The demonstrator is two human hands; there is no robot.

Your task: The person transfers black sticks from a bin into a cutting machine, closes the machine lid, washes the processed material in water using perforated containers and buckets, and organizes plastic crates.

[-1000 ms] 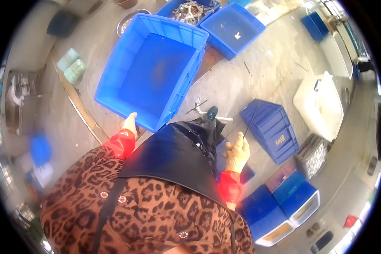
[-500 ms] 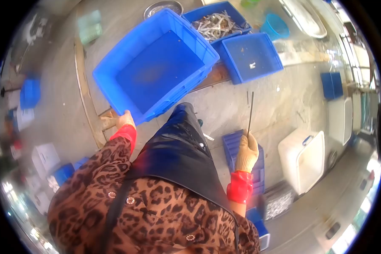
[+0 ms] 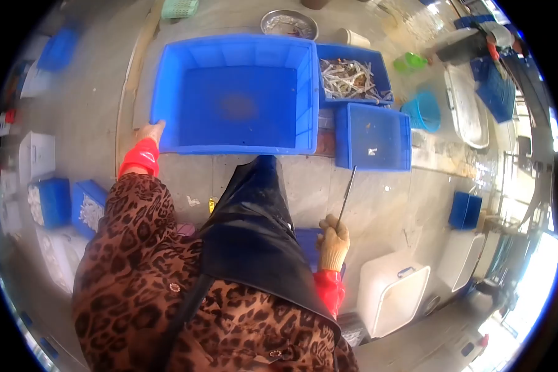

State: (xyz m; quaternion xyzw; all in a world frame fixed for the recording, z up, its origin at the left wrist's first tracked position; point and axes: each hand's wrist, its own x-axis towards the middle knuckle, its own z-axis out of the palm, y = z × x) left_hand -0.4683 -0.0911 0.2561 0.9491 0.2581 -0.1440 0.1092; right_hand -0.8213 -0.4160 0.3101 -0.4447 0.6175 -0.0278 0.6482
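A large blue plastic crate [image 3: 235, 149] with nothing but a dark patch on its floor lies in front of my feet. My left hand [image 3: 150, 131], in a pale knit glove with a red cuff, is closed on its near left corner. In my right hand [image 3: 333, 240], gloved the same way, is a thin dark metal rod [image 3: 347, 195], held upright and slanting away from me. To the crate's right, a shallow blue tray [image 3: 374, 167] holds a small white scrap. Behind that tray is a blue bin [image 3: 378, 68] of long silvery pieces, possibly fish.
A round metal basin [image 3: 289, 13] stands beyond the crate. Rightward are a light-blue basket [image 3: 429, 111], a green container [image 3: 409, 62] and a white tub [image 3: 378, 273]. Filled blue bins [image 3: 54, 201] stand at left. A person with a red sleeve works at upper right.
The large crate has turned from a slant to lie nearly square in front of me, my left hand still at its corner. My right hand, still with the rod, has shifted left and lower in view.
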